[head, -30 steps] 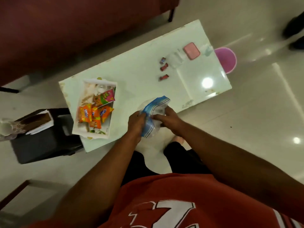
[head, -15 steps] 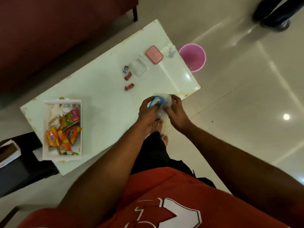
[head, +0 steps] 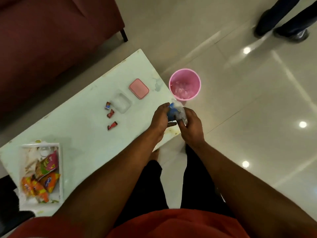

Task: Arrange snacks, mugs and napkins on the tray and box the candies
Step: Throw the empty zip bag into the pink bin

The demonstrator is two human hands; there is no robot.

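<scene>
We gripped the crumpled plastic bag [head: 177,110] in our left hand [head: 160,119] and right hand [head: 190,128], balled small near the pink bin [head: 185,73], seemingly to discard it.

Living rm: maroon sofa [head: 42,40]; low table [head: 82,126]; tile floor [head: 240,117].

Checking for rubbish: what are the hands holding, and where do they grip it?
A crumpled plastic bag, bunched between both hands: left hand on its left side, right hand on its right.
</scene>
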